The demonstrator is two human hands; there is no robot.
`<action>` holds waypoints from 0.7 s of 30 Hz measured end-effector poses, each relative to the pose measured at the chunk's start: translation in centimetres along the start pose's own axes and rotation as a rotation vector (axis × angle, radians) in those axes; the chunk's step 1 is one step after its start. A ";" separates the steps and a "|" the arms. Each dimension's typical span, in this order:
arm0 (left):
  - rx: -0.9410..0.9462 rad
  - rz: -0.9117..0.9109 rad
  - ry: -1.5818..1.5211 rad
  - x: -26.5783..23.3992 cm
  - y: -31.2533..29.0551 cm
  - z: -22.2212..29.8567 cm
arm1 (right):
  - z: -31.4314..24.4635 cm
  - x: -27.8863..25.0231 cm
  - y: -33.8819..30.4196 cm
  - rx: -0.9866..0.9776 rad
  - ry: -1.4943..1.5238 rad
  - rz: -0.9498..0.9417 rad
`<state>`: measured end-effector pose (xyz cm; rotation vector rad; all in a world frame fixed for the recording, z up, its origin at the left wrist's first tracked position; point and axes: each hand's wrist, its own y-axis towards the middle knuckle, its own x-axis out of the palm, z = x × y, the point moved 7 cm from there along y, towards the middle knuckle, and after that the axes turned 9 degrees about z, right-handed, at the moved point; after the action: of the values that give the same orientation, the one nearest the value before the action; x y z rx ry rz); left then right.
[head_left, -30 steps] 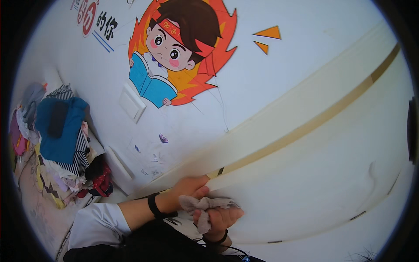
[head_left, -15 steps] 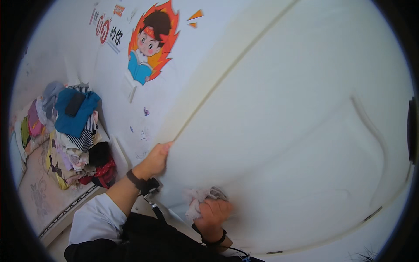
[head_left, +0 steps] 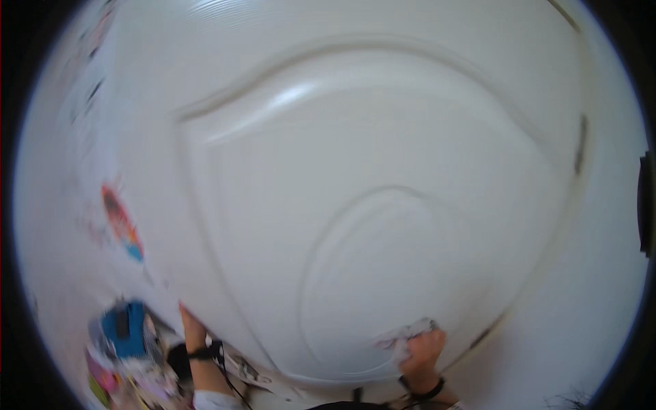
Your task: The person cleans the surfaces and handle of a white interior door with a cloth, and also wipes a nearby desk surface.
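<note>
A white door with curved raised moulding fills most of the view. At its left edge, low down, my left hand grips the door's side; its far fingers are hidden behind the edge. My right hand is closed around a crumpled pale cloth, pressed to the lower part of the door panel, right of centre. The cloth bunches out above and to the left of the knuckles. Dark bands sit on both wrists.
Hinges line the door's right side, beside a plain white wall. At lower left lies a heap of clothes topped by a blue garment with a dark flat object on it. A colourful cartoon sticker marks the left wall.
The view has shifted up and right, bringing the door's moulding into sight. My right hand has moved right, toward the hinge side, with the cloth. My left hand stays at the door's edge.
</note>
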<state>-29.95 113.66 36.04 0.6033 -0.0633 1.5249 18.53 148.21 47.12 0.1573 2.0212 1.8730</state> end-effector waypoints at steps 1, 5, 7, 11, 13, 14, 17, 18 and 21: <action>0.372 0.112 0.747 -8.9 2.1 -3.0 | 1.5 -0.7 -0.8 0.042 0.019 -0.013; -0.167 0.123 -0.311 -1.7 0.6 -1.5 | 9.0 -6.7 0.3 0.200 -0.211 -0.040; -0.291 0.116 -0.479 -1.9 1.3 -2.4 | 11.0 -10.6 3.0 0.231 -0.279 0.028; -0.256 0.145 -0.321 -1.2 2.3 -2.7 | 11.8 -14.3 5.4 0.326 -0.259 0.242; -0.243 0.144 -0.286 -2.3 3.3 -3.7 | 11.0 -11.6 4.7 0.416 -0.101 0.195; -0.245 0.134 -0.272 -3.8 3.7 -4.1 | 10.5 -9.8 3.9 0.525 0.076 0.158; -0.265 0.099 -0.295 -6.3 2.7 -7.1 | 6.5 -5.8 3.0 0.342 0.081 0.042; -0.260 0.084 -0.309 -6.5 2.9 -6.9 | 4.1 -4.4 2.6 0.320 0.151 -0.033; -0.283 0.065 -0.378 -5.6 1.1 -6.2 | 1.0 -3.2 1.5 0.354 0.115 0.112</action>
<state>-33.45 110.99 28.91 0.6571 -0.5826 1.4139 21.61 148.27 49.20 0.2665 2.4579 1.6008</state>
